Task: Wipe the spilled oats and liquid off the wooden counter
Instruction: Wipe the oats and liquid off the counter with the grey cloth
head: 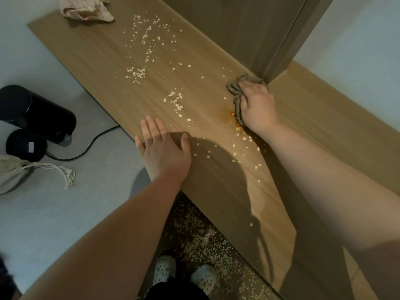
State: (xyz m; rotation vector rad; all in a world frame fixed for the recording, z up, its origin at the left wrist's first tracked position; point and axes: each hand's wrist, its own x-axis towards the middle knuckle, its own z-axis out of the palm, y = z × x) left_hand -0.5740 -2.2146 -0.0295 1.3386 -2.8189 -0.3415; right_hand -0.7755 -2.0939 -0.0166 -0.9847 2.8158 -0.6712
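Note:
Spilled oats (149, 50) lie scattered along the wooden counter (104, 53), with a denser patch (174, 100) near the middle. An amber liquid spill (234, 120) sits beside my right hand (257, 107), which grips a bunched grey-brown cloth (234, 89) against the counter near the corner of a wooden panel. My left hand (162, 152) lies flat, fingers straight, on the counter's front edge.
A crumpled pink cloth (86, 7) lies at the counter's far end. A tall wooden panel (249, 29) stands behind the cloth. On the floor are oats (201, 239), black cylindrical devices (34, 111), a cable (86, 146) and a drawstring bag (13, 174). My feet (184, 273) stand below.

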